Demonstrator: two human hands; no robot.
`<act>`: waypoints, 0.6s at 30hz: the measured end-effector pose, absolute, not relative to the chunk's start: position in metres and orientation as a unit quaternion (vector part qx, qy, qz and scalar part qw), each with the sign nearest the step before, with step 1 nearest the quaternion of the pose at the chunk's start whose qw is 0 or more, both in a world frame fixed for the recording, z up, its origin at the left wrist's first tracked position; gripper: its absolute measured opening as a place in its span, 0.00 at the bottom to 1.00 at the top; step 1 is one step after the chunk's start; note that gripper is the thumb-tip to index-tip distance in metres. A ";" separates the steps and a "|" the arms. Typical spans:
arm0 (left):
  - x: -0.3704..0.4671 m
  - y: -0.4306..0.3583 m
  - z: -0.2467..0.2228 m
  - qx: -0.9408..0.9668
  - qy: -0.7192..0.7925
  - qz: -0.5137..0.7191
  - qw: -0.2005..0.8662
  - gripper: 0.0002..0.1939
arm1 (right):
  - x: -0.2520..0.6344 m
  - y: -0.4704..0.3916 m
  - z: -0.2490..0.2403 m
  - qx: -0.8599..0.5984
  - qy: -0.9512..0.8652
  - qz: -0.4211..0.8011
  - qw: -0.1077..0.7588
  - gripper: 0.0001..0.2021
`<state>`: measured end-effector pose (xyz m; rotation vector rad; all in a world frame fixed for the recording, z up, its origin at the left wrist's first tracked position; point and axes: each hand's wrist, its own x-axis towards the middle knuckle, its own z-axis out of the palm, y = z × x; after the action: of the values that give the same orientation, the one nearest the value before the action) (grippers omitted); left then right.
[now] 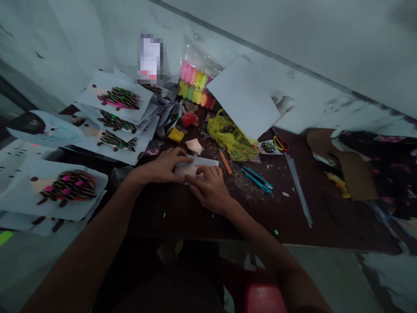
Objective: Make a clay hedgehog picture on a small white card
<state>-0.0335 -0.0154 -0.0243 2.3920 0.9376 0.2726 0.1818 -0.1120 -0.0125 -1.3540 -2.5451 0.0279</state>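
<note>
On the dark table in front of me lies a small white card (211, 162) with a flat patch of peach clay (191, 170) on it. My left hand (164, 166) rests at the card's left edge, its thumb and forefinger apart on the paper. From the right, my right hand (210, 184) reaches over the card, with outstretched fingers pressed on the clay and partly hiding it. Just beyond the card sit a peach lump of clay (193, 146), a yellow lump (176, 135) and a red lump (189, 118).
An orange stick-like tool (225, 161), blue snips (259, 179) and scissors (280, 143) lie to the right, near clear sticks (298, 189). Behind are a yellow plastic bag (230, 137), a white sheet (244, 95) and packs of coloured clay (195, 82). Hedgehog pictures (114, 98) are piled left.
</note>
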 end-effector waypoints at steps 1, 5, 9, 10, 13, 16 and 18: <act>-0.033 -0.015 -0.024 0.889 0.350 0.101 0.277 0.34 | 0.184 -0.112 -0.013 -0.469 -0.872 0.005 0.139 0.16; -0.033 -0.015 -0.023 0.884 0.354 0.097 0.291 0.36 | 0.191 -0.112 -0.017 -0.492 -0.854 -0.040 0.165 0.14; -0.033 -0.016 -0.021 0.883 0.355 0.093 0.293 0.35 | 0.189 -0.113 -0.018 -0.482 -0.862 -0.047 0.147 0.14; -0.033 -0.016 -0.020 0.883 0.357 0.092 0.291 0.36 | 0.188 -0.113 -0.018 -0.482 -0.864 -0.042 0.142 0.14; -0.032 -0.016 -0.020 0.883 0.359 0.087 0.288 0.36 | 0.187 -0.114 -0.017 -0.484 -0.863 -0.016 0.144 0.14; -0.032 -0.016 -0.020 0.883 0.362 0.085 0.285 0.36 | 0.188 -0.113 -0.016 -0.495 -0.853 -0.007 0.166 0.14; -0.032 -0.017 -0.019 0.883 0.365 0.085 0.283 0.36 | 0.188 -0.112 -0.016 -0.503 -0.848 -0.019 0.165 0.15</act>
<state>-0.0316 -0.0167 -0.0193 2.3636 0.9771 0.2265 0.1880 -0.1117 -0.0159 -1.4343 -2.4159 -0.0532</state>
